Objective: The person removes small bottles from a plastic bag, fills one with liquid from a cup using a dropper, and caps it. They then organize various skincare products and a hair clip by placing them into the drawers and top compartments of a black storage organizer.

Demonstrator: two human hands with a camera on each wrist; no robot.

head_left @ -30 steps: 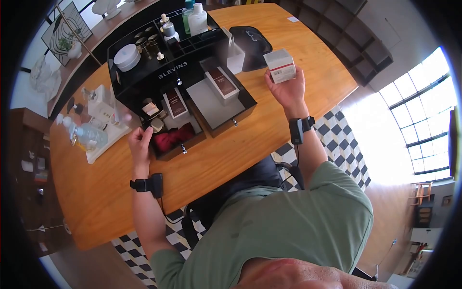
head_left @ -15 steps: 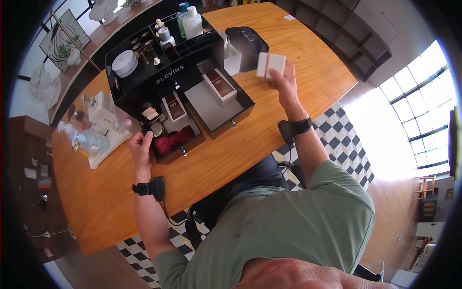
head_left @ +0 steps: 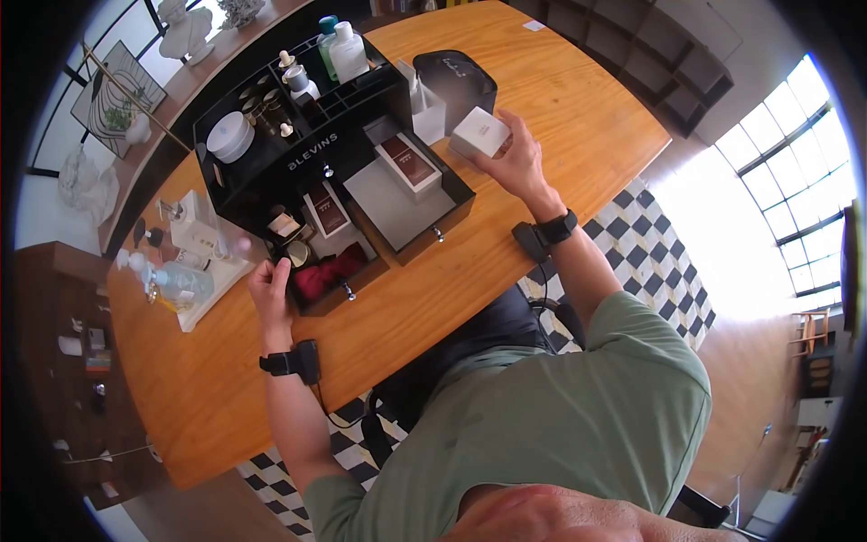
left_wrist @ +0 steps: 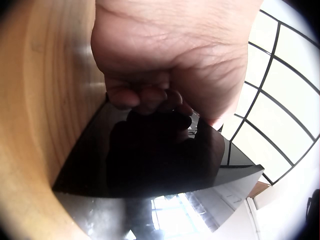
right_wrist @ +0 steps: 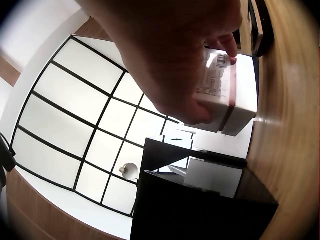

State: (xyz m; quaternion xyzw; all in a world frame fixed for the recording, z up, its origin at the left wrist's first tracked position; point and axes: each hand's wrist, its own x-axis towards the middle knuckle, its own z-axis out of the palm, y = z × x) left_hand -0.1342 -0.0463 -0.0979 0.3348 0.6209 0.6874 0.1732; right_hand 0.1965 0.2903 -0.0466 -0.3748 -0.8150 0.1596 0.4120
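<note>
While the left hand [head_left: 269, 287] grips the side of the left drawer [head_left: 370, 278], the right hand [head_left: 519, 163] holds a small white box [head_left: 479, 132] between thumb and fingers. That white box is over the desk [head_left: 551, 99], near the white paper bag [head_left: 428, 113] and the black pouch [head_left: 452, 79], and to the right of the right drawer [head_left: 384, 212]; I cannot tell whether its base touches the wood. From the right wrist, a red band and a barcode label show on it.

At the left drawer, the thumb lies at the rim and the other fingers are bent against the glossy black outer wall, as the left wrist view shows. Inside this drawer are a dark red cloth [head_left: 332, 274], a small round jar [head_left: 299, 253] and a brown-and-white box [head_left: 327, 208]. The right drawer bears another box [head_left: 408, 164] of the same kind, lying along its far side.

Both drawers stand pulled out from a black organizer [head_left: 262, 194] lettered BLEVINS. On its top are a white tub [head_left: 230, 135], several small bottles and a taller white bottle [head_left: 349, 56]. Left of it, a white tray [head_left: 221, 287] carries a clear pump bottle [head_left: 185, 282].
</note>
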